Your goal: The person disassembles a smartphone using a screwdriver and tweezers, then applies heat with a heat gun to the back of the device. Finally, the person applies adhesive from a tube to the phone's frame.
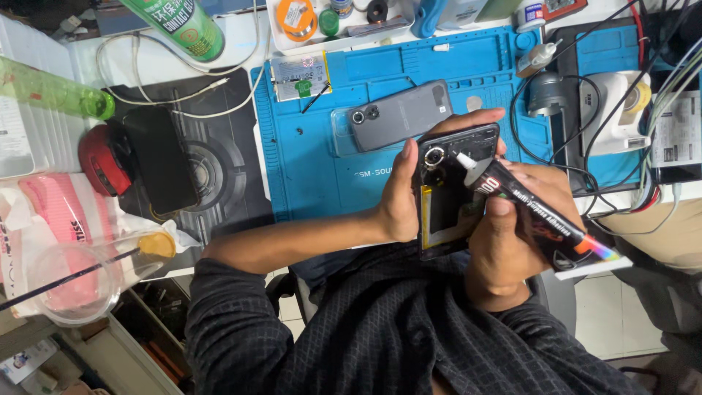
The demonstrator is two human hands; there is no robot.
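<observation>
The left hand (401, 201) grips an opened phone (453, 186) by its edge, fingers curled behind it, thumb on the near side. The phone is held above the front edge of the blue mat (314, 168), back cover off, internals facing up. The right hand (504, 241) is closed around a black glue tube (537, 219). The tube's white nozzle touches the phone near the camera ring. A grey back cover (401, 113) lies on the mat just beyond the phone. A green spray can (179, 25) lies at upper left.

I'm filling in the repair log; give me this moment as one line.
left hand: holds opened phone | right hand: holds black adhesive tube | nozzle: beside phone's camera ring | grey back cover: on blue mat
</observation>
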